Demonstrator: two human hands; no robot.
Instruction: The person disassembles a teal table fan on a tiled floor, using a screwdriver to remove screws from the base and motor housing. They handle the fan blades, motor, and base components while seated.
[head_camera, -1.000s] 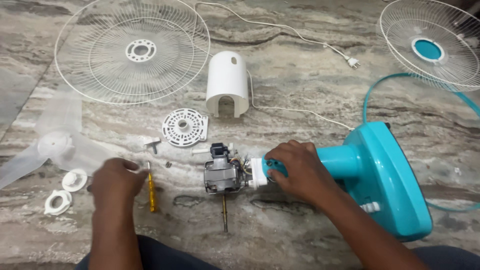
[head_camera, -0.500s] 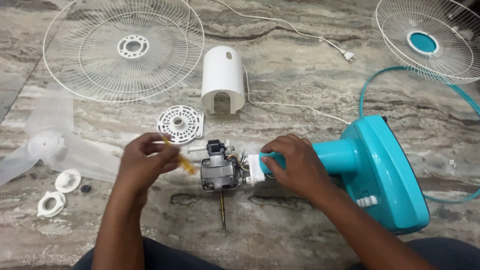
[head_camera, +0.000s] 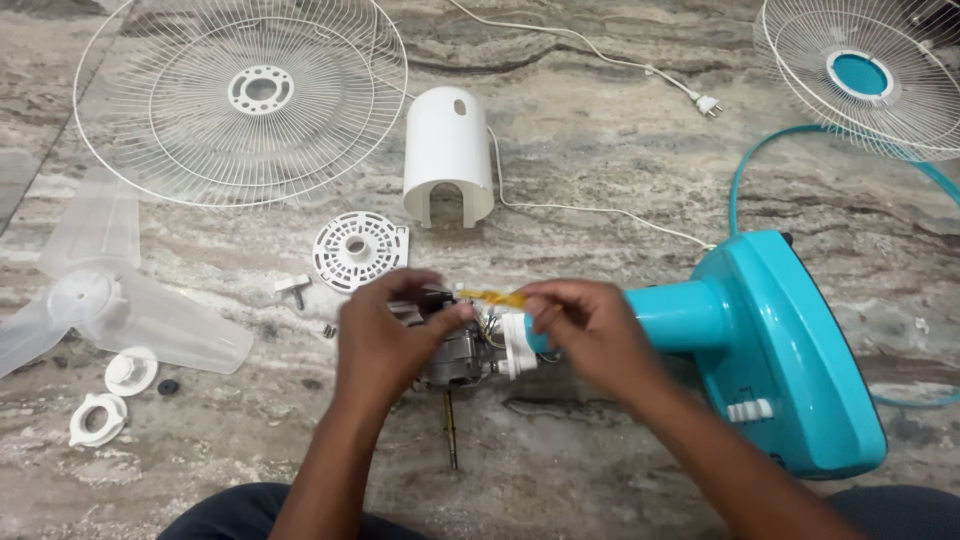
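Note:
A bare fan motor (head_camera: 458, 358) with its shaft (head_camera: 450, 432) pointing toward me lies on the marble floor, joined to the turquoise fan stand (head_camera: 770, 350). My left hand (head_camera: 390, 335) rests on top of the motor. A yellow-handled screwdriver (head_camera: 492, 297) lies level above the motor, spanning both hands. My right hand (head_camera: 585, 330) pinches its right end, just over the white collar (head_camera: 512, 345) at the stand's neck. Which hand carries the tool's weight is unclear.
A white motor cover (head_camera: 448, 155), round white vented plate (head_camera: 360, 250), wire guard (head_camera: 240, 95), clear fan blade (head_camera: 100, 300), white nuts (head_camera: 115, 395), a second guard (head_camera: 870, 75), turquoise ring (head_camera: 760, 160) and plug cord (head_camera: 600, 60) lie around.
My left hand picked the screwdriver off the floor at the left and carried it right, over the motor. My right hand left the stand's neck and now pinches the tool's end.

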